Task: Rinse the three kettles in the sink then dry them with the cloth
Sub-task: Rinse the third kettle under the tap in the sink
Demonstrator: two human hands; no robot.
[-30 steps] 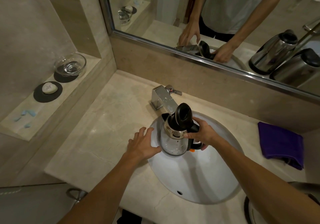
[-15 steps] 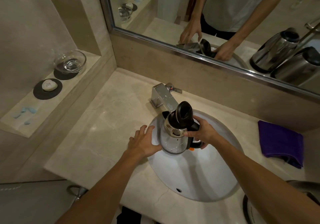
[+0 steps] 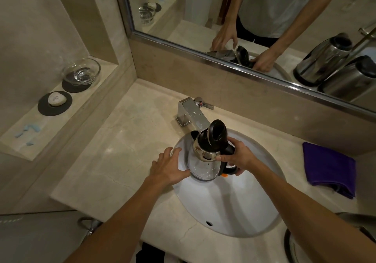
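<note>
— So where's the kettle [image 3: 205,161] right now?
— Between both hands, over the sink [image 3: 234,205], its lid flipped up under the faucet [image 3: 193,116].
— What's holding it?
— The right hand [image 3: 238,157] is wrapped around the black handle, fingers closed. The left hand [image 3: 168,167] lies spread and flat, its thumb against the glass body, gripping nothing.
— And the cloth [image 3: 329,167]?
— Folded on the counter, well to the right of the right hand.

You face a beige marble counter [image 3: 130,140] with a white oval sink [image 3: 234,207] set in. A folded purple cloth [image 3: 329,167] lies at your right, a square chrome faucet [image 3: 192,115] behind the sink.
</note>
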